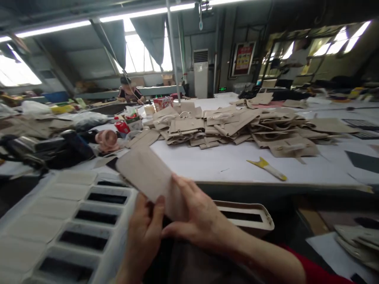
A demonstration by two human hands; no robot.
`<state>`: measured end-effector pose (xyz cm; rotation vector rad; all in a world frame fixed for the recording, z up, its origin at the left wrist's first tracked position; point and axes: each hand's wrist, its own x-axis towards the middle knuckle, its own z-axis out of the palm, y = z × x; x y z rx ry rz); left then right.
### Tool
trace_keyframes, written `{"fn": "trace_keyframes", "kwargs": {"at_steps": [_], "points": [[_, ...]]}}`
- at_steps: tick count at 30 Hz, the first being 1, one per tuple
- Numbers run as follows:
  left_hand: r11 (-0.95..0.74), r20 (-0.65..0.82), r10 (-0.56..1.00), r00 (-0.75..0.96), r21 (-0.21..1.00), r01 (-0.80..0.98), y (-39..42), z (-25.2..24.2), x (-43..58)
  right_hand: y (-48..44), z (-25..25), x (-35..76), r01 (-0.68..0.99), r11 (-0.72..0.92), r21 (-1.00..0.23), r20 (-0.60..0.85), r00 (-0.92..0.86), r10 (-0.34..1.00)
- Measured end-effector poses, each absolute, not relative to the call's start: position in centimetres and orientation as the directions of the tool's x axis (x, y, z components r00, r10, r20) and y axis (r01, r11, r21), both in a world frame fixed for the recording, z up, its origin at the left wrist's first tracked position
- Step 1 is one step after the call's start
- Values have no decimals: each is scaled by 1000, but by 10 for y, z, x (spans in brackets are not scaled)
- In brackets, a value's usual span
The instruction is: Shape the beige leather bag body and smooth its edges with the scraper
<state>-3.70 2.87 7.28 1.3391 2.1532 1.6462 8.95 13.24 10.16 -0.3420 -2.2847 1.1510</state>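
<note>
Between my hands is a flat beige panel with rounded corners, tilted up over the near edge of the table. My left hand grips its lower left edge, thumb on the front face. Along the panel's right edge lies my right hand, its fingers closed around that side and the lower end. To the left is a white tray with a column of pale panels and a column of dark-centred slots. Partly behind my right forearm, a beige bag-like piece with a dark slot shows.
Beige sewn pieces are heaped across the white table. A yellow-handled tool lies near the front edge. At left are a pink fan and dark machinery. Another person sits at the back.
</note>
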Motion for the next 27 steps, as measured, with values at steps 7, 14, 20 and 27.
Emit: {"fn": "trace_keyframes", "kwargs": {"at_steps": [7, 14, 20, 27], "points": [[-264, 381, 895, -234, 872, 412, 79, 104, 10, 203, 110, 189, 168, 723, -670, 458, -673, 581], [-92, 597, 721, -352, 586, 805, 95, 87, -7, 239, 79, 249, 234, 799, -554, 519, -654, 551], [-49, 310, 897, -315, 779, 625, 116, 60, -4, 243, 50, 254, 201, 761, -617, 511, -633, 582], [6, 218, 931, -292, 791, 612, 119, 30, 3, 250, 24, 262, 211, 765, -608, 449, -703, 551]]}}
